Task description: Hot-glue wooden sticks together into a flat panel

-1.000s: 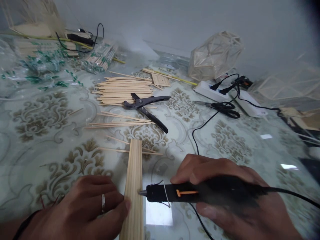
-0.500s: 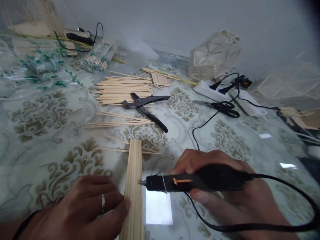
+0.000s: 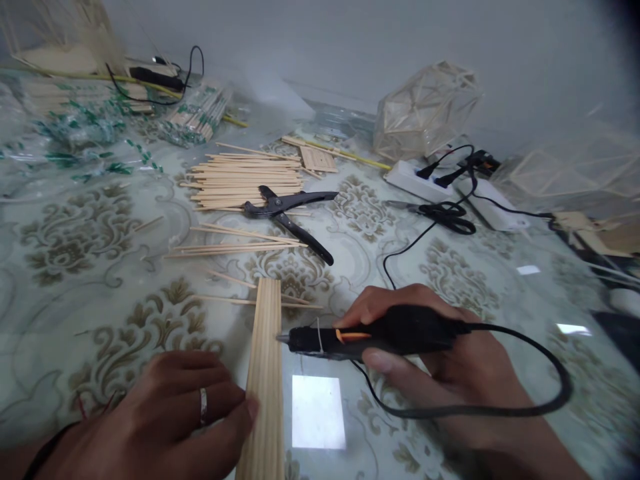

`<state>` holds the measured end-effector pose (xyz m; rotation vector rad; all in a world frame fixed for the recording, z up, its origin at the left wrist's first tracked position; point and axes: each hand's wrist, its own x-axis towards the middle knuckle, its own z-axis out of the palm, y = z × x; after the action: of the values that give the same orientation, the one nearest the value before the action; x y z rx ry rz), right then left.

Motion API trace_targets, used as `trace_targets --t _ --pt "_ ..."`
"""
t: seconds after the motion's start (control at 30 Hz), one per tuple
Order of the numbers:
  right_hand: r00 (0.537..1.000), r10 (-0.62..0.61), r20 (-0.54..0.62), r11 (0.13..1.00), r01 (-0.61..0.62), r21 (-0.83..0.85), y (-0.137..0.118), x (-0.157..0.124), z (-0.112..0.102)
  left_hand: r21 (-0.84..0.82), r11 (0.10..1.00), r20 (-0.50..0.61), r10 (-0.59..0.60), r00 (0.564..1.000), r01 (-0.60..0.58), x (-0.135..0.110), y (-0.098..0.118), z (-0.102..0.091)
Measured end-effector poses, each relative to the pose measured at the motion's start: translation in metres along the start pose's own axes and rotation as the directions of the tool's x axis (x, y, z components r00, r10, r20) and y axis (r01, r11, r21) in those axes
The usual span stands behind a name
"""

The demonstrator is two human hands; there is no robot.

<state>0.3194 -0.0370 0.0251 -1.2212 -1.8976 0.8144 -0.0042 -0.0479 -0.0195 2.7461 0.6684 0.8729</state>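
Note:
A narrow panel of wooden sticks laid side by side lies lengthwise on the patterned table. My left hand, with a ring on one finger, rests on the table and presses its fingertips against the panel's left edge. My right hand is closed round a black corded glue gun with an orange trigger. Its metal tip touches the panel's right edge about halfway along.
Black pliers lie by a heap of loose sticks. More sticks lie nearer. A white power strip with cords, a stick-built polyhedron and bagged sticks sit at the back.
My right hand has slid the glue gun away from me along the panel's right edge. The cord now loops out to the right. My left hand has stayed put.

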Motion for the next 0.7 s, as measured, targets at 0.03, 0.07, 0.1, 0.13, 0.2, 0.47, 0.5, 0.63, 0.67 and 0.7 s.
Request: trace_targets --t 0.03,0.07,0.1,0.13,0.2,0.47,0.5,0.63,0.67,0.7 --pt "1.0 0.008 -0.011 1.0 -0.008 0.009 0.0005 0.0003 0.0006 -0.018 1.0 0.006 0.0 1.0 0.0 0.0002 0.0 -0.0002" --pt "1.0 0.017 -0.019 1.0 -0.016 0.017 0.0012 0.0006 0.0011 -0.044 0.999 0.005 0.004 1.0 -0.004 0.0002 0.0 -0.0005" --pt "1.0 0.02 -0.023 1.0 -0.02 0.02 0.0019 0.0009 0.0015 -0.065 0.998 0.001 0.003 1.0 -0.003 0.0 0.0001 -0.0007" --pt "0.999 0.019 -0.027 1.0 -0.019 0.017 0.0026 0.0012 0.0018 -0.07 0.998 0.0 -0.003 1.0 0.003 -0.0005 0.0002 -0.0008" --pt "0.999 0.009 -0.032 1.0 -0.009 -0.009 0.0037 0.0019 0.0021 -0.073 0.997 0.01 -0.018 1.0 0.019 -0.0019 0.0002 -0.0005" --pt "0.998 -0.048 -0.038 0.997 0.046 -0.067 0.0035 0.001 0.0018 -0.116 0.993 -0.021 0.026 0.999 -0.028 0.0011 -0.0055 0.002" --pt "0.998 -0.048 -0.033 0.997 0.046 -0.067 0.0033 0.0006 0.0014 -0.122 0.992 -0.021 0.017 1.0 -0.019 0.0019 -0.0055 0.0019" --pt "0.999 -0.036 0.008 0.999 0.036 -0.023 0.0023 0.0013 -0.0007 -0.135 0.99 -0.015 -0.045 0.999 0.043 0.0008 -0.0036 0.002" --pt "0.999 -0.037 0.017 0.999 0.037 -0.011 0.0019 0.0021 -0.0012 -0.137 0.99 -0.015 -0.032 0.999 0.03 -0.0009 -0.0033 0.0025" --pt "0.999 -0.039 0.027 0.999 0.039 -0.003 0.0013 0.0029 -0.0015 -0.135 0.99 -0.02 -0.028 0.999 0.025 -0.0032 -0.0034 0.003"
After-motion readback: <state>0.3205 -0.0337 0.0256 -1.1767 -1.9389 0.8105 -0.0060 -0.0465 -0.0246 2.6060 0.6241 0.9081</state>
